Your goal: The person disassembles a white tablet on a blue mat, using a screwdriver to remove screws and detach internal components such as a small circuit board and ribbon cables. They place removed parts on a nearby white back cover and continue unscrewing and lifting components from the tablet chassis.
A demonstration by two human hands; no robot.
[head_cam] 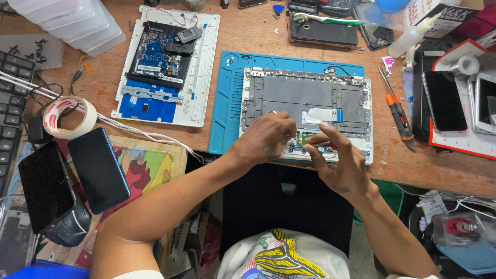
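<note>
Both hands meet over the near edge of an opened laptop shell (305,101), which lies grey side up on a blue work mat (227,98) in the middle of the wooden desk (103,85). The left hand (266,137) rests on the shell with its fingers curled down onto a small green board strip (306,137) near the front edge — whether it pinches anything there cannot be told. The right hand (338,163) has thumb and fingers closed round a thin red-handled screwdriver (323,144), its tip pointing left toward that same strip. Further back on the left lies a white laptop base (199,77) with a blue circuit board exposed. A roll of tape (68,117) and two dark phones (98,168) sit at the left — another screwdriver with an orange grip (398,109) lies just right of the mat.
</note>
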